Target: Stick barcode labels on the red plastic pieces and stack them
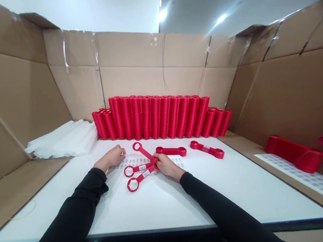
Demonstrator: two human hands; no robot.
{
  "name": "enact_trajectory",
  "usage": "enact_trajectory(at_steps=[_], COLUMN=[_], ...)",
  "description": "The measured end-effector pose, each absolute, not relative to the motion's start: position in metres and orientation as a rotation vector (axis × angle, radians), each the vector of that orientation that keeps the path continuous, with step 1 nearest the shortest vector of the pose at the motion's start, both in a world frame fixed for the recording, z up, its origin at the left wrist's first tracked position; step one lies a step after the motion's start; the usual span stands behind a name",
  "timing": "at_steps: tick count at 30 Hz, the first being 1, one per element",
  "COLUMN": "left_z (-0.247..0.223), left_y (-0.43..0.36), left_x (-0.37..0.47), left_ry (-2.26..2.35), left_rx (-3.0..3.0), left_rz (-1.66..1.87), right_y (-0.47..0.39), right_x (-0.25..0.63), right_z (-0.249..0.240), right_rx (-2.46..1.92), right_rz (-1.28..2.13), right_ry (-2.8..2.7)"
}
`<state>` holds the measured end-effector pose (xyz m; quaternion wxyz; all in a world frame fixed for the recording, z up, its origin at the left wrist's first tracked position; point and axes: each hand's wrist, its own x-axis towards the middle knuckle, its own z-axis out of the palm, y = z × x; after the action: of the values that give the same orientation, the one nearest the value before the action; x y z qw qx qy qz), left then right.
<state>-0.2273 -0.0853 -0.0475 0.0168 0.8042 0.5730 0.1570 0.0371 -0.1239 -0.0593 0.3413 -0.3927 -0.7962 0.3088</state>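
White table (pixel 160 200): right hand (pixel 167 166) grips fanned red wrenches (pixel 140 171); left hand (pixel 113 158) on label sheet (pixel 131 161).

Glossy red plastic wrenches (pixel 140 170) on a smooth matt white surface (pixel 160 200); behind them ribbed red plastic stacks (pixel 161 117); matt brown cardboard walls (pixel 12 97), shiny tape strips; translucent white plastic bags (pixel 65 139).

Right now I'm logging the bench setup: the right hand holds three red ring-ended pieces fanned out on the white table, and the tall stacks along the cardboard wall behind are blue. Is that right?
Not quite. The head view shows the stacks along the cardboard wall are red, not blue. The rest stands: the right hand holds three red ring-ended pieces fanned out on the white table.
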Motion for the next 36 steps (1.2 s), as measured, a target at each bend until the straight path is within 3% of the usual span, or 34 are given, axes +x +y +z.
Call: enact_trajectory(at_steps=[11, 18, 36], left_z=[-0.012, -0.009, -0.012], left_y=[-0.108, -0.129, -0.126], left_x=[-0.202, -0.155, -0.151], left_ry=[1.304, 1.183, 1.296], left_rx=[1.871, 1.846, 1.997], left_rz=[0.968, 0.975, 1.023], right_y=[-0.125, -0.136, -0.137], right_x=[0.034, 0.027, 0.026], right_z=[-0.057, -0.048, -0.048], right_rx=[-1.056, -1.017, -0.988], right_rz=[0.734, 0.776, 0.758], right_ry=[-2.001, -1.994, -1.991])
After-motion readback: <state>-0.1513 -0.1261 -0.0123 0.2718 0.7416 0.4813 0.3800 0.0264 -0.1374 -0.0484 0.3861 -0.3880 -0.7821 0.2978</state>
